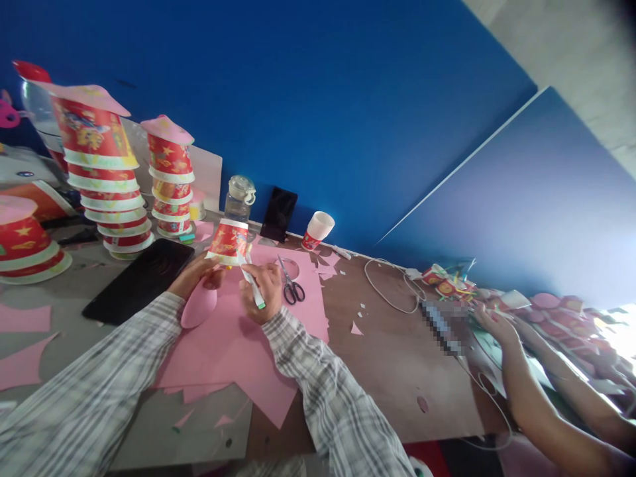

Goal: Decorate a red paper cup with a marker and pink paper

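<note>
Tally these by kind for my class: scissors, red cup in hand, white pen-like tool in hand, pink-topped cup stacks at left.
Scissors: 1
Held red cup: 1
Held white pen-like tool: 1
Pink-topped cup stacks: 3
Total: 6

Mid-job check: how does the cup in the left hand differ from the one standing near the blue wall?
Place: the held cup is in the left hand; the wall cup stands apart from both hands.
Colour: the held cup's side is mostly red; the wall cup shows a broad white part above its red.
Contact: the right hand has a white pen at the held cup; no tool is at the wall cup.
Both are red and white.
</note>
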The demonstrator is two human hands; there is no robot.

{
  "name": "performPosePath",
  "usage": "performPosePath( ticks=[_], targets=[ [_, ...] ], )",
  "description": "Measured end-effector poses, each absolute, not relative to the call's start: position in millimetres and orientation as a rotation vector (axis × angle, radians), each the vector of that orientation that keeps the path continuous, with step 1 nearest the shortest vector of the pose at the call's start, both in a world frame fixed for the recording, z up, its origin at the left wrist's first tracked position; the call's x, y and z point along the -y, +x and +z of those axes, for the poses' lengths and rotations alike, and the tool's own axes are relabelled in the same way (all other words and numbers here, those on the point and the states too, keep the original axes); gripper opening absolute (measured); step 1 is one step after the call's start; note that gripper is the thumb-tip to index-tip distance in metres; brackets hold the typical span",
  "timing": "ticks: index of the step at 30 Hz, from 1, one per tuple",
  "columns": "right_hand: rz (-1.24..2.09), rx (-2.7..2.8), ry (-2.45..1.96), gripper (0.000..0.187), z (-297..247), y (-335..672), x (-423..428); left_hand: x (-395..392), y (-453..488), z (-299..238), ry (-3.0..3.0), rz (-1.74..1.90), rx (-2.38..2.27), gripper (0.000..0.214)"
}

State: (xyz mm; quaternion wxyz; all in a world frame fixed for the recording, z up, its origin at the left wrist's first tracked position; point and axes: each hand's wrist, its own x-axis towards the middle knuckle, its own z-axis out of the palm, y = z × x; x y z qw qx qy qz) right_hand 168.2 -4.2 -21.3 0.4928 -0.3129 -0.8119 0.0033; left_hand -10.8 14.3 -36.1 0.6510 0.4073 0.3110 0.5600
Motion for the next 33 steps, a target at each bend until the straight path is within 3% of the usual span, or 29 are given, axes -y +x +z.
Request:
performPosePath(
  ticks=[33],
  targets=[
    [0.024, 1.919, -0.755, 0.024, -12, 165, 6, -23, -16, -48, 0.936, 1.262, -0.769, 0.025]
  ],
)
